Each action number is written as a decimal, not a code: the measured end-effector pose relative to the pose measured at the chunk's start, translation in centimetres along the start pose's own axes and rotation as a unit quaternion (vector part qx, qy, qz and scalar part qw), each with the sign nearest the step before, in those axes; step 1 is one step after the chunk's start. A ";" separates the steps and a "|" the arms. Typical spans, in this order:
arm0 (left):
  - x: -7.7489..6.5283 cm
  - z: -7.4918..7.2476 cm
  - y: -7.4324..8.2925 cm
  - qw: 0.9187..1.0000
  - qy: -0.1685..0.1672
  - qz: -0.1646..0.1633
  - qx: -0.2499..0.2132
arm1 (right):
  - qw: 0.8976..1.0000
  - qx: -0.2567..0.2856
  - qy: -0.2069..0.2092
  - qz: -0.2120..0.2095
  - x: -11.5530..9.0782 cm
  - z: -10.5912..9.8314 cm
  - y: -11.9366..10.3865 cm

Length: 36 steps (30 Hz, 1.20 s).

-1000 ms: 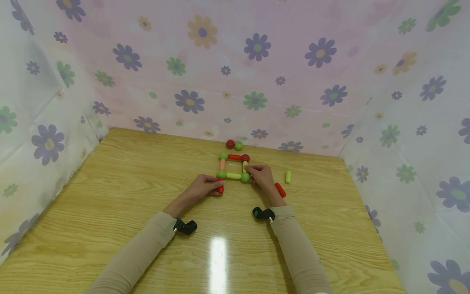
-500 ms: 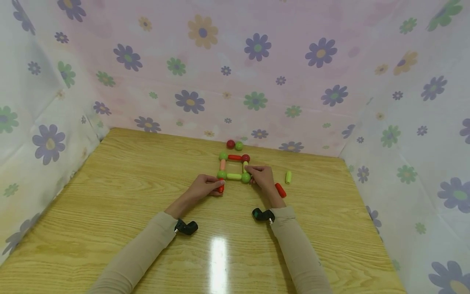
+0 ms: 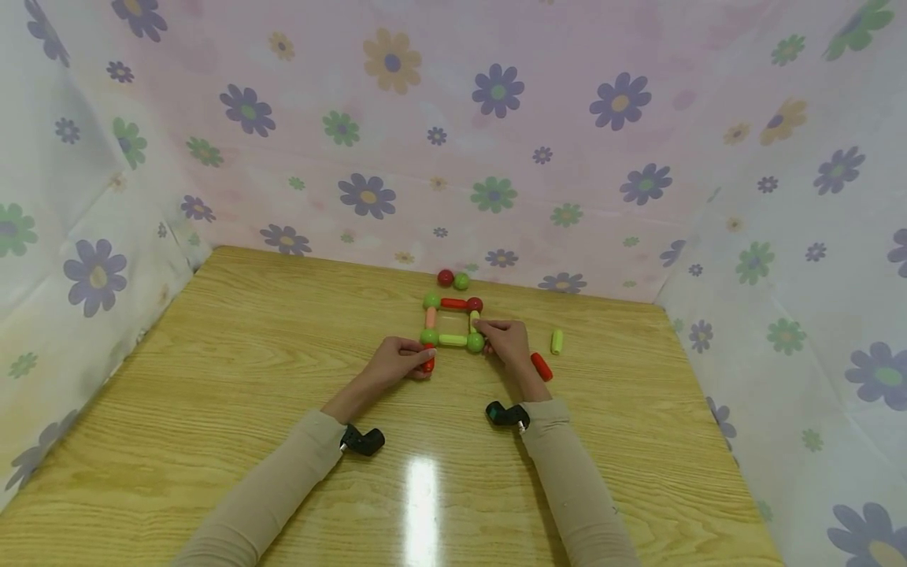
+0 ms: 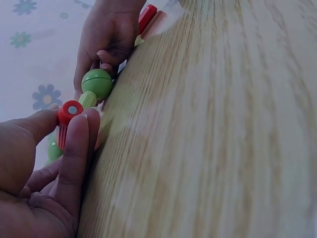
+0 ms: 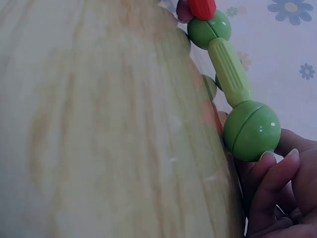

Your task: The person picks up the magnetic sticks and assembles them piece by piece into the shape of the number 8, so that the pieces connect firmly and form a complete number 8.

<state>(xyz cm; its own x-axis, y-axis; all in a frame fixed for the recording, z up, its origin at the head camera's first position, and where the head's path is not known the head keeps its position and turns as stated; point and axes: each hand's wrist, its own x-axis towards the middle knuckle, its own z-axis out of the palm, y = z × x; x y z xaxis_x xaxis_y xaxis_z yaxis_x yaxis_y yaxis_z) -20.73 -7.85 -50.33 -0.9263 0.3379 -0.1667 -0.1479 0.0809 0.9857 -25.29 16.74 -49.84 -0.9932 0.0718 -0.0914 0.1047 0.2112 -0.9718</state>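
Observation:
A square frame of balls and rods lies on the table. Green balls form three corners, including the front-left ball and front-right ball; a dark red ball forms the back-right one. My left hand pinches a red rod between thumb and fingers, its far end at the front-left ball. A silvery disc shows in the rod's near end in the left wrist view. My right hand pinches the yellow-green rod on the square's right side, partly hidden, with fingertips at the front-right ball.
Behind the square sit a loose dark red ball and a green ball. To the right lie a yellow-green rod and a red rod, the latter beside my right wrist. Flowered cloth walls the table's back and sides.
Almost nothing differs. Both hands keep their hold, and the square and loose pieces stay in place, apart from a very slight shift of the whole view.

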 end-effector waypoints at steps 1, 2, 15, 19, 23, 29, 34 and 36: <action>0.0 0.0 0.0 1.000 0.001 -0.001 0.000 | 1.000 0.002 0.001 -0.001 0.0 -0.1 0.0; 0.0 0.1 0.1 1.000 0.003 -0.003 0.000 | 1.000 0.003 0.002 -0.001 0.0 -0.1 0.0; -0.2 -0.2 0.1 1.000 -0.015 -0.017 -0.002 | 1.000 -0.006 0.003 0.007 0.1 -0.6 0.1; -0.6 -0.9 0.1 0.999 -0.047 -0.019 -0.006 | 1.000 -0.002 0.004 0.015 0.1 -0.6 0.1; -0.8 -1.7 0.2 0.997 -0.079 -0.022 -0.007 | 1.000 -0.001 0.002 0.015 0.0 -0.5 0.0; -0.4 -3.2 0.2 0.992 -0.126 -0.032 0.000 | 1.000 -0.002 0.003 0.009 0.0 -0.6 0.1; 0.0 -4.8 -0.1 0.990 -0.139 -0.011 0.005 | 1.000 0.002 0.003 0.003 0.2 -0.6 0.3; 0.2 -5.3 -0.2 0.992 -0.129 -0.001 0.003 | 1.000 0.004 0.001 0.002 0.3 -0.6 0.4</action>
<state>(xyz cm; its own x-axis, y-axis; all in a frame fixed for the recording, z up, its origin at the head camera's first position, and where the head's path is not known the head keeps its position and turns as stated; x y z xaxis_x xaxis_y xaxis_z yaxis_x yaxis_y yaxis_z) -22.68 -12.75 -50.43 -0.8066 0.5660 -0.1705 -0.1475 0.0867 0.9853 -25.48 17.46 -50.08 -0.9927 0.0749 -0.0948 0.1083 0.2027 -0.9732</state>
